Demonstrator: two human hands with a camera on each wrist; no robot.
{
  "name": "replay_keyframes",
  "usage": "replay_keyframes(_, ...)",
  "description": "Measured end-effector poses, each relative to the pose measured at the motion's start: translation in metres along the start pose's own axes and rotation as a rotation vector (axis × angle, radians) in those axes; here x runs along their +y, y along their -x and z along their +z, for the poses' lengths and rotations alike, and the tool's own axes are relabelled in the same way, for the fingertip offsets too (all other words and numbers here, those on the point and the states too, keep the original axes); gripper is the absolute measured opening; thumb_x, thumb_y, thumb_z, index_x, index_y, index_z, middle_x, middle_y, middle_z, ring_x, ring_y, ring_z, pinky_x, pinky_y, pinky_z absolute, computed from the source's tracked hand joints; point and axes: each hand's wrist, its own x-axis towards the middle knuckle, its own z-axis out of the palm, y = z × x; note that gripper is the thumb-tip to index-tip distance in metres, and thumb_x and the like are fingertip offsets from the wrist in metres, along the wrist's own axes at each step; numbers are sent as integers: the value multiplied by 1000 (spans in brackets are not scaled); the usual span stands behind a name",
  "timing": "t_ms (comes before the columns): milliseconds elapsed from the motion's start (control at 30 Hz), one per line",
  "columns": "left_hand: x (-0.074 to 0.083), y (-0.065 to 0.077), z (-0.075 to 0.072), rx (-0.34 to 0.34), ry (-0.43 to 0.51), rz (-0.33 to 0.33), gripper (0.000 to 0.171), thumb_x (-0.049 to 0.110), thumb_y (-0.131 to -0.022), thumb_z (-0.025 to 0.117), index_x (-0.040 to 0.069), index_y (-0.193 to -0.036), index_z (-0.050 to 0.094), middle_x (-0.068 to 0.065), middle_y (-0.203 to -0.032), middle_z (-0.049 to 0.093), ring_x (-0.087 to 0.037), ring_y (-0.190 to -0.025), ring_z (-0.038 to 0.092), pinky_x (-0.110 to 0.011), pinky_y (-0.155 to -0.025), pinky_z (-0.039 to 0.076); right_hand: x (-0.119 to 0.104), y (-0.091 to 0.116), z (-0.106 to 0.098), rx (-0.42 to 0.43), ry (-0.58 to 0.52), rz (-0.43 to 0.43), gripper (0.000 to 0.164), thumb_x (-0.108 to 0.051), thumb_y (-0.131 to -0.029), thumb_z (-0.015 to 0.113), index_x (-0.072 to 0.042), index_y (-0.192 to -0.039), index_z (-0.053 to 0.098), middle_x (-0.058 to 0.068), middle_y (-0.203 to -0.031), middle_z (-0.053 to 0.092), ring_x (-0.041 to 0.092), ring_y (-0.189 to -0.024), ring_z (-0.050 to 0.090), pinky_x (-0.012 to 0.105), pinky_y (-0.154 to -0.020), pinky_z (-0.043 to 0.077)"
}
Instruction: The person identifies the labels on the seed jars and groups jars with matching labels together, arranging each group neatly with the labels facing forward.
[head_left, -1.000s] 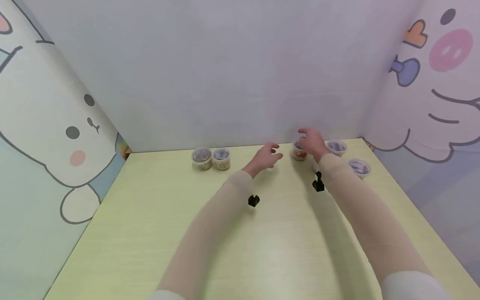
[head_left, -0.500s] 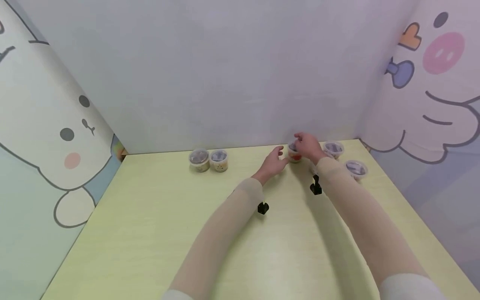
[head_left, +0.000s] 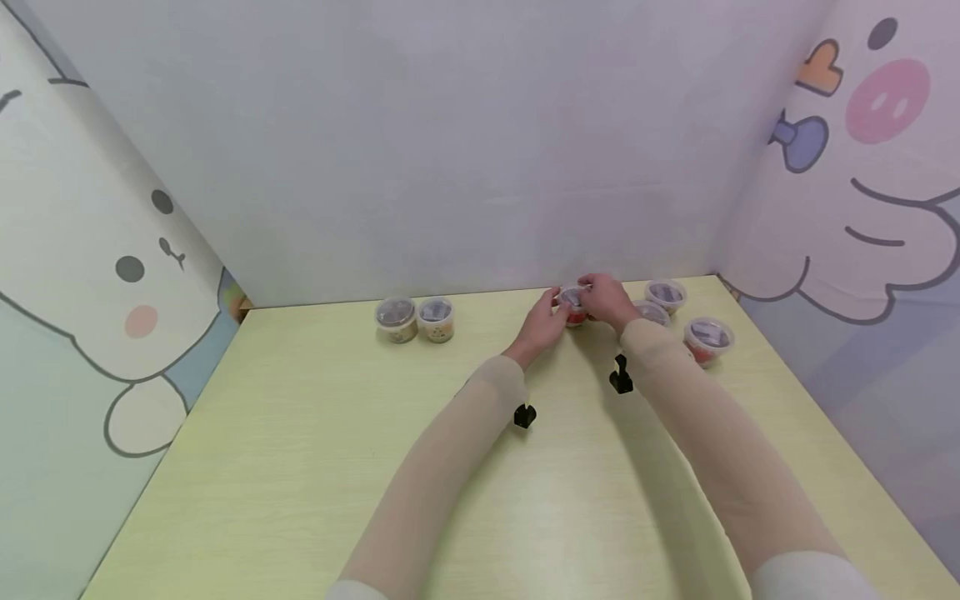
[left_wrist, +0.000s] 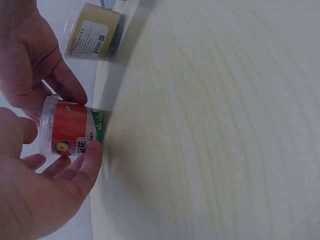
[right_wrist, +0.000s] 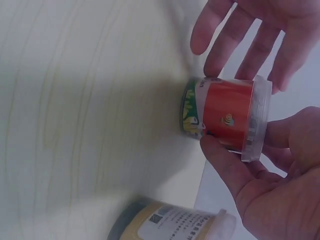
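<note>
A small round plastic tub [head_left: 575, 318] with a clear lid and a red label stands near the back edge of the table. My left hand [head_left: 542, 327] holds its left side, with fingertips along the label in the left wrist view. From the other side my right hand [head_left: 609, 302] grips it near the lid, and in the right wrist view that thumb [right_wrist: 227, 165] lies against the label. The same tub [right_wrist: 227, 112] shows its green-and-yellow lower band there. Close beside the right hand stands a second tub [left_wrist: 95, 37] with a yellowish body and white label.
Two lidded tubs [head_left: 396, 320] [head_left: 437, 320] stand side by side at the back left. More tubs stand to the right, one at the back [head_left: 666, 294] and one with a reddish body [head_left: 707, 339]. A pale wall [head_left: 480, 167] rises behind the yellow-green table [head_left: 337, 467].
My left hand has moved right and reached the red-labelled tub. The right hand has moved left with that tub, leaving the tub behind its wrist more visible.
</note>
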Motion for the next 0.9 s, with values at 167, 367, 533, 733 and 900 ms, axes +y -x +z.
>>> replay_keyframes(167,-7,1,1,8,28,11,51,22,-109,47,5,-156,35,-15,-147,52,-24,-133,52,-36,-109,42,-3,4,10,30,-98,75,48,-8,-103,40,4,-149,43,28,-145,48,37,-114,57,44,-85,58)
replay_keyframes(367,-10,3,1,-7,21,10,52,22,-110,43,6,-158,32,-17,-148,51,-24,-135,50,-35,-111,40,-3,12,16,90,-95,57,48,-11,-104,42,4,-149,43,26,-146,49,35,-114,56,41,-85,54)
replay_keyframes(533,-10,5,1,-13,32,-14,52,24,-110,44,9,-158,33,-16,-147,52,-22,-136,48,-35,-112,39,2,15,18,115,-207,46,48,-11,-104,44,7,-149,42,28,-146,48,35,-123,51,43,-97,47)
replay_keyframes(733,-10,10,-4,-4,8,-40,52,27,-109,47,12,-157,36,-13,-147,53,-25,-136,49,-39,-113,38,13,15,26,103,-308,52,51,-16,-106,45,10,-149,38,29,-145,48,33,-127,47,42,-106,42)
replay_keyframes(900,-13,13,-14,-48,15,-26,55,28,-108,49,12,-159,34,-14,-150,50,-27,-139,46,-41,-114,36,16,17,32,44,-445,94,54,-23,-108,45,5,-153,33,26,-150,41,31,-131,45,41,-107,44)
